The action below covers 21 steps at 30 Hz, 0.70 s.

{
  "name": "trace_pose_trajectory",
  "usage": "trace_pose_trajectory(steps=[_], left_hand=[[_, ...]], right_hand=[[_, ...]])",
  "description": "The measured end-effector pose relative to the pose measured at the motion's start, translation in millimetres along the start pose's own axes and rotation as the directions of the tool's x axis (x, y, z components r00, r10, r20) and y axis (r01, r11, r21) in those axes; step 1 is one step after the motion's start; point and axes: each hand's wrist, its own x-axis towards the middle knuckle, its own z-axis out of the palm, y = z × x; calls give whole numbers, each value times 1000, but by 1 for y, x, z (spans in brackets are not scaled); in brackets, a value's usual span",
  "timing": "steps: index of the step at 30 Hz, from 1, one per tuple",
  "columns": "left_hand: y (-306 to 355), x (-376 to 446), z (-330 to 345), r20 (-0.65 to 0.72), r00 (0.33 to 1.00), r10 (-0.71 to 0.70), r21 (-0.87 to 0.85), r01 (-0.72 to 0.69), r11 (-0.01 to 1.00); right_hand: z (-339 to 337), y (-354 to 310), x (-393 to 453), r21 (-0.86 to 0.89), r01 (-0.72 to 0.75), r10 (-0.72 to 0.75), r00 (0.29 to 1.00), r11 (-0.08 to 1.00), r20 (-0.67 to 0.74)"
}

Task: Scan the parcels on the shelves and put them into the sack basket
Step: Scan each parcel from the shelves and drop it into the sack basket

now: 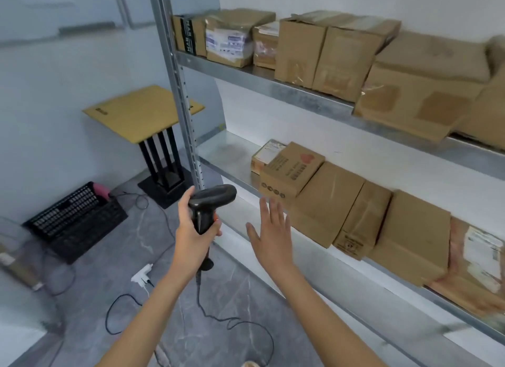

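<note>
left hand grips scanner; right hand spread wide, empty, near small stiff box, likely light, take by sides.

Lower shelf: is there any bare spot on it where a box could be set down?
Yes: the lower shelf's left end is bare, between the upright post and the heart-printed box. From that box rightward, parcels crowd edge to edge. The upper shelf is packed along its whole length. The small yellow table also looks bare.
</note>
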Motion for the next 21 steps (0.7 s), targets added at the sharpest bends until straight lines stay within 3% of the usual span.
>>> trace_pose_trajectory(steps=[10,21], left_hand=[[-56,128,7,11,997,-76,-49,76,996],[-141,315,34,218,963,-158,-118,187,975]], right_hand=[[27,-14,136,51,-14,16,999,999,-36],[83,-7,312,-15,-390,388,920,921,-52]])
